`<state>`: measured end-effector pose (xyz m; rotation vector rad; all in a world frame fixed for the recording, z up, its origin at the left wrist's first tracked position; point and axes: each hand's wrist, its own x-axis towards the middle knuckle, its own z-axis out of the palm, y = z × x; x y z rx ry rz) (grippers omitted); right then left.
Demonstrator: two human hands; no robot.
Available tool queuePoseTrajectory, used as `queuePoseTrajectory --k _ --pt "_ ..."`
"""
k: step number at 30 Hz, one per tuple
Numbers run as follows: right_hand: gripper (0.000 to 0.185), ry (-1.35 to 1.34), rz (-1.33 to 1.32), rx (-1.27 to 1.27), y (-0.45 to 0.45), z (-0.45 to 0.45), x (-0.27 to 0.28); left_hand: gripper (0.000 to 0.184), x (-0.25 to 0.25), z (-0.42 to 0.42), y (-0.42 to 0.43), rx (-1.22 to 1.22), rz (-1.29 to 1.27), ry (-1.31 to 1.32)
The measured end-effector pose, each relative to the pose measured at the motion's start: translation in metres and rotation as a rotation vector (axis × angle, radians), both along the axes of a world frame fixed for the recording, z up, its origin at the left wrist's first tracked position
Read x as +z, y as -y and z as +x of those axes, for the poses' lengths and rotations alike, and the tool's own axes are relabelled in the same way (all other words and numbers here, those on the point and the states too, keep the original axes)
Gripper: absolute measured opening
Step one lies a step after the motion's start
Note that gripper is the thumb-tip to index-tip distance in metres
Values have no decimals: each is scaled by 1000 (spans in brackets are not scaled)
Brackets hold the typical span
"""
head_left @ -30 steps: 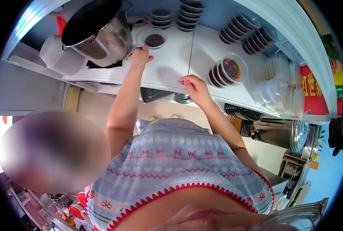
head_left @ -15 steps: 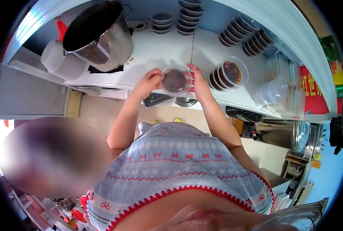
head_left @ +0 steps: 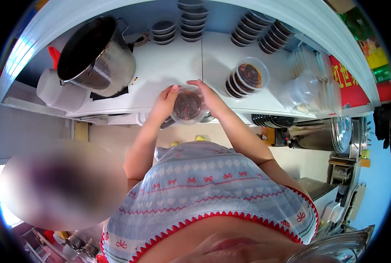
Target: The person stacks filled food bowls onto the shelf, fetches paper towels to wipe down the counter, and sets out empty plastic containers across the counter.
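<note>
One filled tub (head_left: 188, 105), frame centre: holding stage, left hand (head_left: 164, 105) and right hand (head_left: 212, 101) fingers gripping its sides; moving requires levelness.

Surface (head_left: 160, 72): plain white, blue wall (head_left: 222, 13) along far edge. Clear round plastic container (head_left: 188, 105) at near edge: dark red-brown contents, red flecks. Tall round metal pot (head_left: 118, 68) toward left edge: silver outside, blackish inside; orange specks beside it. Open-topped stacked clear tubs (head_left: 250, 75) toward right edge: near-black contents, amber-orange rim. Sleeveless cloth garment (head_left: 204, 184): pale blue-white bands, red bows, white hearts, white diamonds, red zigzags, red toothed trim.
</note>
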<state>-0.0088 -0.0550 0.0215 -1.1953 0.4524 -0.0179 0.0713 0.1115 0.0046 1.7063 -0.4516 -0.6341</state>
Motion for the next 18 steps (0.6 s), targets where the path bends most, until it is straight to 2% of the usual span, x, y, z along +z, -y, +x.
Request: queuePoseTrajectory --k 1,2,3,4,6,7,9,11,13,15,17,18 --pt "55 45 -79 98 2 1 3 52 0 -3 3 -10 -2 2" --pt "53 -48 -377 90 7 2 0 53 -3 -8 7 66 -90 -66" --pt "53 -49 -375 80 9 2 -4 54 -5 -14 10 142 -176 -133" --pt "52 49 -337 -44 10 3 -5 54 -6 -26 12 133 -177 -131" --pt "48 204 -244 -244 9 5 -3 57 -7 -47 17 353 -282 -402" --pt "48 207 -247 -248 4 5 -7 57 -10 -50 20 347 -285 -400" --pt "44 316 -238 -318 -6 3 -25 60 -15 -56 22 336 -447 -278" --pt "47 270 -144 -220 4 -3 -31 60 -11 -39 11 381 -387 -238" --pt "52 25 58 -29 4 -12 7 58 -5 -19 -4 274 -45 -295" --pt "59 37 31 23 2 -11 14 57 7 -26 1 287 -66 -254" --pt "63 -160 3 46 3 -9 14 51 7 -25 4 341 -155 -274" --pt "63 -156 4 44 2 -10 12 51 8 -25 2 338 -154 -270"
